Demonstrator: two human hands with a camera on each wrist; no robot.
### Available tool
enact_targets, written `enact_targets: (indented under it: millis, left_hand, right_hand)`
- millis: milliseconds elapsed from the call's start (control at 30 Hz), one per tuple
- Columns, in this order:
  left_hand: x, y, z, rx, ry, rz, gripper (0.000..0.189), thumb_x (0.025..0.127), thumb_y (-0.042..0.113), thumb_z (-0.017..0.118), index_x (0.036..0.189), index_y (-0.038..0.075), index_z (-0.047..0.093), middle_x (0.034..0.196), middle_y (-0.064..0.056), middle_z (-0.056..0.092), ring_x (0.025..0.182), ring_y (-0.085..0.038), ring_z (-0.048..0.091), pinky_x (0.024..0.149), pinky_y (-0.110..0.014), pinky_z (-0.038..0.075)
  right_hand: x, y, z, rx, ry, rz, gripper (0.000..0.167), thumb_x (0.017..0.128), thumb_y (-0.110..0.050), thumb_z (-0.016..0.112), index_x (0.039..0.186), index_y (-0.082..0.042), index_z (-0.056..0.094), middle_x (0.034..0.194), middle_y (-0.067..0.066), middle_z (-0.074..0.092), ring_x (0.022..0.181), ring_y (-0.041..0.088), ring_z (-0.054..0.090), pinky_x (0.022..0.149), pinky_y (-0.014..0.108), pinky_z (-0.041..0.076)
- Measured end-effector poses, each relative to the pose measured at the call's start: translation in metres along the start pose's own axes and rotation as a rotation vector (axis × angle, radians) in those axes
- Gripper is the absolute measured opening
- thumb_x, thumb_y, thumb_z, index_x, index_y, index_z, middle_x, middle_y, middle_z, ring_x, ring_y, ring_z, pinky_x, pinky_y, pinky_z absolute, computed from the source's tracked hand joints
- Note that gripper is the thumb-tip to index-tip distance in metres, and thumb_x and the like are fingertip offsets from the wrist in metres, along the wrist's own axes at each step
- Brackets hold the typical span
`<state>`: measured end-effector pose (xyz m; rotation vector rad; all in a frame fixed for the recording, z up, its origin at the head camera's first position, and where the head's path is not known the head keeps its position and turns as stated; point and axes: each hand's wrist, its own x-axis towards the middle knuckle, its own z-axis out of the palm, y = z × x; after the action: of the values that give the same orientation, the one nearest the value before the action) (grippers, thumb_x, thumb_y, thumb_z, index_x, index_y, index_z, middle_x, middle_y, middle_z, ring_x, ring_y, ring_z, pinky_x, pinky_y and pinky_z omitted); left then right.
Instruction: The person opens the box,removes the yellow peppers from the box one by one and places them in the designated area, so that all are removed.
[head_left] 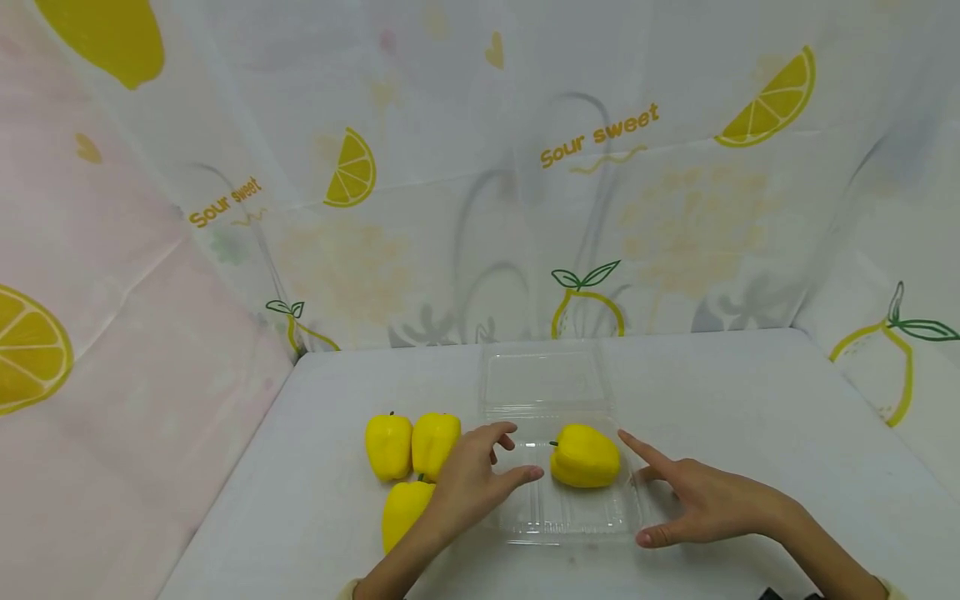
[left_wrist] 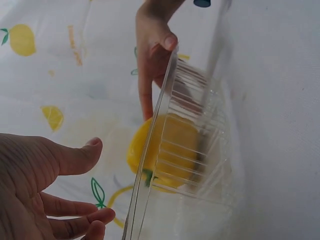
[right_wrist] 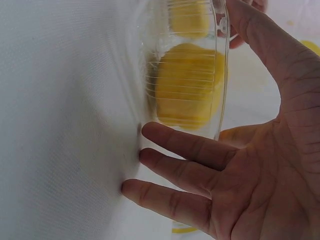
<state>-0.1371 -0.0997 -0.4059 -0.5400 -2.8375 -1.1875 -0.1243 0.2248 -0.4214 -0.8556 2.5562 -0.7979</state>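
A clear plastic clamshell box (head_left: 551,527) lies with its lid (head_left: 543,379) folded back. One yellow bell pepper (head_left: 585,457) sits in its right part on its side, stem pointing left. My left hand (head_left: 476,479) is above the box's left side, thumb and fingers apart, holding nothing. At the right side is my right hand (head_left: 701,500), its index fingertip at the rim and its thumb spread near the front corner. In the right wrist view, the other fingertips (right_wrist: 155,131) of that hand reach down by the tabletop, beside the box wall.
Three more yellow bell peppers are grouped left of the box: one at the back left (head_left: 388,447), one beside it (head_left: 435,443), and one in front (head_left: 403,512), partly behind the left forearm. A lemon-print cloth (head_left: 450,167) hangs behind the white table (head_left: 300,500).
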Motion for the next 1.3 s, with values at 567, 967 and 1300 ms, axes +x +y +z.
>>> enact_targets:
  millis: [567,967,1300]
  left_hand:
    - [0.006,0.015,0.020,0.001,0.043,-0.018,0.060,0.077,0.038,0.085,0.122,0.006,0.064,0.101,-0.003,0.065,0.078,-0.013,0.050,0.068,-0.026,0.044]
    - [0.013,0.017,0.037,-0.002,0.033,-0.049,0.063,0.075,0.039,0.086,0.122,0.003,0.063,0.095,0.001,0.061,0.073,-0.010,0.048,0.064,-0.024,0.043]
    - [0.017,0.022,0.046,-0.026,0.009,-0.052,0.062,0.078,0.037,0.084,0.124,0.002,0.062,0.098,0.000,0.062,0.075,-0.010,0.048,0.065,-0.024,0.043]
  right_hand:
    - [-0.002,0.001,0.001,-0.002,0.013,-0.033,0.111,0.082,-0.061,0.070,0.159,-0.012,0.007,0.121,-0.006,0.063,0.097,0.011,0.055,0.082,0.038,0.048]
    - [-0.001,0.001,0.000,-0.010,0.018,-0.029,0.111,0.082,-0.062,0.070,0.159,-0.013,0.006,0.121,-0.006,0.064,0.100,0.012,0.056,0.083,0.038,0.049]
    - [-0.001,0.002,0.001,-0.012,0.018,-0.043,0.111,0.082,-0.062,0.070,0.159,-0.013,0.006,0.120,-0.005,0.064,0.102,0.013,0.057,0.084,0.039,0.049]
